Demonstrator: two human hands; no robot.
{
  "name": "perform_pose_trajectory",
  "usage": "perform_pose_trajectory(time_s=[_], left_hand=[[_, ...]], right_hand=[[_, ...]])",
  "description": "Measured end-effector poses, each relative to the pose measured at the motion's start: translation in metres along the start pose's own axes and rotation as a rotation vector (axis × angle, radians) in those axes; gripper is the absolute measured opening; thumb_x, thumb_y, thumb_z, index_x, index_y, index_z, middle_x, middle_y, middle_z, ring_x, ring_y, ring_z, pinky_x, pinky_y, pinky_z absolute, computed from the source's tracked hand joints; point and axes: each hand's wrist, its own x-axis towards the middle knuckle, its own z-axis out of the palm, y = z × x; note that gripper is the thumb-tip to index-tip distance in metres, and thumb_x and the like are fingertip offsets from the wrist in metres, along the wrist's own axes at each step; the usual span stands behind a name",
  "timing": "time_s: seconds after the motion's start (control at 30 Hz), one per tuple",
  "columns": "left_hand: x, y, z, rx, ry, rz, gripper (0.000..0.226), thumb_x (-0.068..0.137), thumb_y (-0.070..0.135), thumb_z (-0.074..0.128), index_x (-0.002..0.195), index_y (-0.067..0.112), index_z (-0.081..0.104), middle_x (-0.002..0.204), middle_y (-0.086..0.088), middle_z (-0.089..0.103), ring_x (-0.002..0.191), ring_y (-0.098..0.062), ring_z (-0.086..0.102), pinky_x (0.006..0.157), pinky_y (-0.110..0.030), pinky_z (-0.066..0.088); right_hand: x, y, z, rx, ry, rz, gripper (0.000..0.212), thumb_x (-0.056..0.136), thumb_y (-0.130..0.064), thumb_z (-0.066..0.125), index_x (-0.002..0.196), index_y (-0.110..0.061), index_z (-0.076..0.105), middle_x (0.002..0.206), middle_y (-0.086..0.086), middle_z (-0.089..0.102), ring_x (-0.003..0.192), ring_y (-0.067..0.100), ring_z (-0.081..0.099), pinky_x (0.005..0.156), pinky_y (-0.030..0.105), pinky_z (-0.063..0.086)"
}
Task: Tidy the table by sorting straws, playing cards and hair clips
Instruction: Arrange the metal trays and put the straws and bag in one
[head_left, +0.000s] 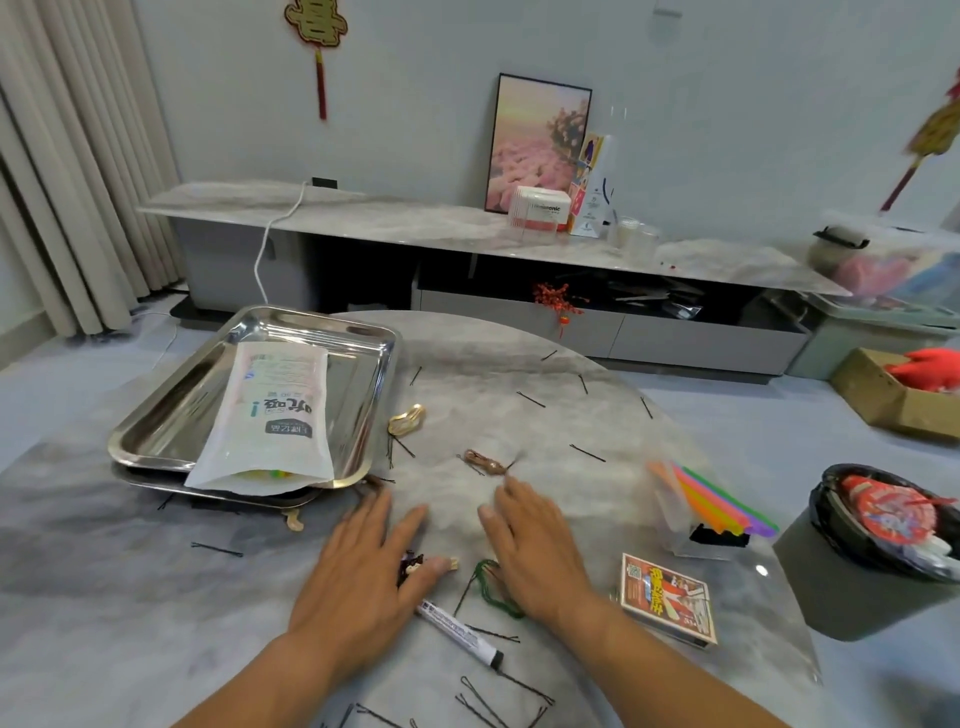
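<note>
Two hands lie spread flat on the counter (519, 395): your left hand (358, 566) and right hand (530, 551) grip nothing. Hairpins (587, 453) are scattered around them, the straws (711, 499) and card box (667, 597) at right, near the right hand.

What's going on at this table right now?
A person is tidying a marble table. Both hands lie flat among scattered black bobby pins: the left hand over a small dark clip, the right hand near a brown hair clip. Coloured straws and a card box sit to the right.
</note>
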Motion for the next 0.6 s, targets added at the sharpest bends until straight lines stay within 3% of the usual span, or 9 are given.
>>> perform_pose_trajectory(time_s=[0.1, 0.23, 0.33, 0.4, 0.47, 0.6], left_hand=[[0.011, 0.008, 0.0, -0.008, -0.026, 0.092, 0.069, 0.089, 0.072, 0.013, 0.152, 0.045, 0.002, 0.161, 0.009, -0.014, 0.138, 0.002, -0.022, 0.113, -0.022, -0.013], [0.027, 0.007, 0.003, -0.017, -0.012, 0.072, 0.074, 0.085, 0.074, 0.009, 0.152, 0.044, 0.0, 0.161, 0.007, -0.017, 0.144, -0.006, -0.022, 0.116, -0.026, -0.009], [0.042, 0.007, 0.005, -0.018, -0.011, 0.021, 0.082, 0.079, 0.077, 0.002, 0.153, 0.042, -0.001, 0.161, 0.005, -0.017, 0.146, -0.009, -0.021, 0.118, -0.031, -0.005], [0.052, 0.009, 0.007, -0.023, -0.005, -0.008, 0.083, 0.078, 0.077, 0.001, 0.153, 0.041, -0.003, 0.162, 0.004, -0.017, 0.147, -0.01, -0.02, 0.118, -0.032, -0.003], [0.062, 0.009, 0.009, -0.027, 0.001, -0.014, 0.084, 0.078, 0.077, 0.0, 0.153, 0.041, -0.005, 0.162, 0.002, -0.017, 0.147, -0.011, -0.02, 0.12, -0.033, -0.003], [0.078, 0.008, 0.011, -0.134, 0.041, 0.012, 0.079, 0.082, 0.077, 0.006, 0.152, 0.042, -0.004, 0.162, 0.006, -0.017, 0.146, -0.008, -0.02, 0.12, -0.032, -0.002]], right_hand=[[0.002, -0.008, 0.0, 0.161, 0.025, -0.013, 0.057, 0.102, -0.051, 0.025, 0.152, -0.024, 0.032, 0.161, -0.008, 0.021, 0.148, 0.006, 0.013, 0.121, 0.026, 0.008], [0.038, 0.009, -0.014, 0.025, 0.288, 0.256, 0.064, 0.102, -0.052, 0.03, 0.156, -0.018, 0.018, 0.164, 0.004, 0.009, 0.151, 0.02, 0.004, 0.122, 0.039, 0.003], [0.064, 0.029, -0.023, -0.024, 0.25, 0.446, 0.07, 0.099, -0.059, 0.026, 0.155, -0.018, 0.018, 0.163, 0.009, 0.011, 0.15, 0.027, 0.006, 0.121, 0.046, 0.003], [0.075, 0.036, -0.018, -0.079, 0.185, 0.385, 0.075, 0.094, -0.064, 0.014, 0.149, -0.017, 0.034, 0.157, 0.01, 0.027, 0.146, 0.029, 0.018, 0.12, 0.048, 0.011], [0.074, 0.031, -0.013, -0.11, 0.154, 0.204, 0.078, 0.091, -0.065, 0.007, 0.135, -0.016, 0.049, 0.146, 0.008, 0.041, 0.138, 0.029, 0.032, 0.116, 0.047, 0.022], [0.052, 0.004, 0.001, 0.034, 0.062, -0.106, 0.049, 0.104, -0.046, 0.025, 0.142, -0.025, 0.05, 0.152, -0.007, 0.04, 0.143, 0.01, 0.028, 0.118, 0.029, 0.013]])
